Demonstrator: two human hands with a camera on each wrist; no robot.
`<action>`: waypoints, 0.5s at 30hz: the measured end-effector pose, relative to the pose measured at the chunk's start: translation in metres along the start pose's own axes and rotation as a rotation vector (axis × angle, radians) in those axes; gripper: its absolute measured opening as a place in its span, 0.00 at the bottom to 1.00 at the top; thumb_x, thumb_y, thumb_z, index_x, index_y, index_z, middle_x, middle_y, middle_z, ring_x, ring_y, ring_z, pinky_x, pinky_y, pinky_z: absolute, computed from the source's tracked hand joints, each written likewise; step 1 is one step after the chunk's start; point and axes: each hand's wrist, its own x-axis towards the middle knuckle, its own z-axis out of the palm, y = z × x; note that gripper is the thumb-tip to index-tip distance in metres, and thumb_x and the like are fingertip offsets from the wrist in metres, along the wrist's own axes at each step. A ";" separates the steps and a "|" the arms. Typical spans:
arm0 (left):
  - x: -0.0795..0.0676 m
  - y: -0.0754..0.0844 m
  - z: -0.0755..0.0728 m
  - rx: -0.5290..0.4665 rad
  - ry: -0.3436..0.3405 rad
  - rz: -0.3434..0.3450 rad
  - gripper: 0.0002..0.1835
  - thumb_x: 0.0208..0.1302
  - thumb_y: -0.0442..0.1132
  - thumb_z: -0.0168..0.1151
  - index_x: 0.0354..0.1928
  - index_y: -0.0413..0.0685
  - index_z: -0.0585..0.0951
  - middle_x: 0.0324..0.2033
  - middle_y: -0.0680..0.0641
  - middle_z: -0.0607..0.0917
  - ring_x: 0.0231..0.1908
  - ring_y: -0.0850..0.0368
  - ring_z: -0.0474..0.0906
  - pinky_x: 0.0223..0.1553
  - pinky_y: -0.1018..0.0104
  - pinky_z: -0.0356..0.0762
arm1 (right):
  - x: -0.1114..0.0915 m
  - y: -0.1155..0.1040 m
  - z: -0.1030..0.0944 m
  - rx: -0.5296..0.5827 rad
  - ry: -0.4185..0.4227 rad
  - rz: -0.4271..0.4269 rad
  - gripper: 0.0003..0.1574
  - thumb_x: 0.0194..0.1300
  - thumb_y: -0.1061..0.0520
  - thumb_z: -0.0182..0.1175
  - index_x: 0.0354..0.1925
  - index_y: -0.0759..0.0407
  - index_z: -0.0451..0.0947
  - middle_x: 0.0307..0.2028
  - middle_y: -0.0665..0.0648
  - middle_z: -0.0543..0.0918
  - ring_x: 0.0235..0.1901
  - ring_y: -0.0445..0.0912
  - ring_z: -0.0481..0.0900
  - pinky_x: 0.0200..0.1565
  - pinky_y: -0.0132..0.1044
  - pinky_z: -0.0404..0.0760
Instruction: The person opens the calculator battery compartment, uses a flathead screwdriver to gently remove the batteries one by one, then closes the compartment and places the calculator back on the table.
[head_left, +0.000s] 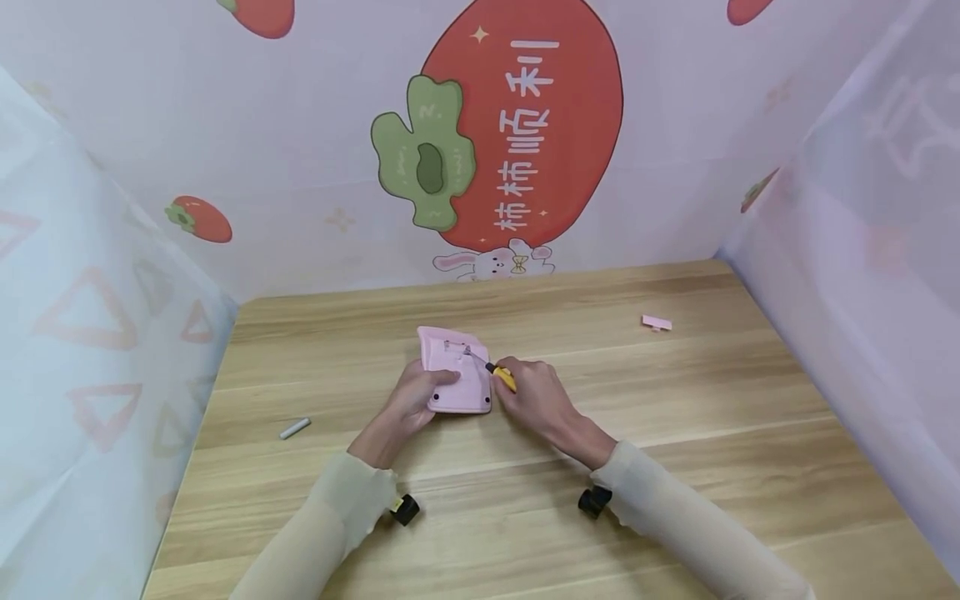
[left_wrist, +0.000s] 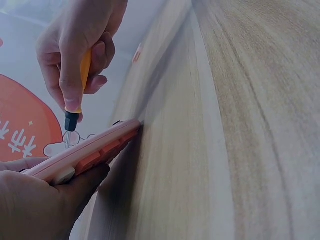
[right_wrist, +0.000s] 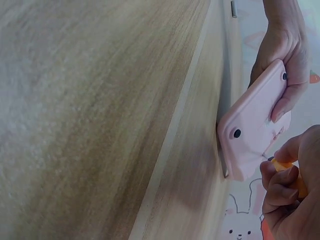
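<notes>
My left hand [head_left: 411,393] grips a pink calculator [head_left: 467,387] by its left side, thumb across the back. Its back faces up, with black round feet at the near corners and an uncovered battery compartment [head_left: 456,347] near the far end. In the left wrist view, keys [left_wrist: 102,154] show on the underside. My right hand [head_left: 536,398] holds a screwdriver [head_left: 504,377] with a yellow handle and black collar. The metal shaft slants left, and its tip is at the right end of the compartment. In the right wrist view, fingers curl around the yellow handle [right_wrist: 285,165].
A small pink battery cover [head_left: 657,322] lies on the wooden table [head_left: 675,400] at the back right. To the left of my left hand lies a grey cylindrical battery [head_left: 295,428]. Printed cloth [head_left: 300,150] walls in the table's back and sides.
</notes>
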 end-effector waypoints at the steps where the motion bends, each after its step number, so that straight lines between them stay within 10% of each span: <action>1: 0.000 0.000 0.000 -0.002 0.000 0.000 0.35 0.70 0.18 0.51 0.79 0.29 0.57 0.74 0.29 0.68 0.73 0.31 0.67 0.70 0.42 0.76 | 0.001 0.000 0.000 -0.004 -0.002 0.000 0.12 0.71 0.59 0.67 0.49 0.65 0.88 0.37 0.59 0.92 0.21 0.38 0.74 0.26 0.30 0.80; 15: -0.001 0.000 -0.002 -0.006 0.006 0.003 0.35 0.72 0.20 0.50 0.79 0.32 0.58 0.73 0.29 0.70 0.72 0.31 0.69 0.68 0.40 0.78 | -0.006 0.011 -0.008 -0.076 -0.043 0.147 0.15 0.73 0.53 0.66 0.51 0.61 0.85 0.11 0.44 0.61 0.12 0.36 0.54 0.15 0.29 0.55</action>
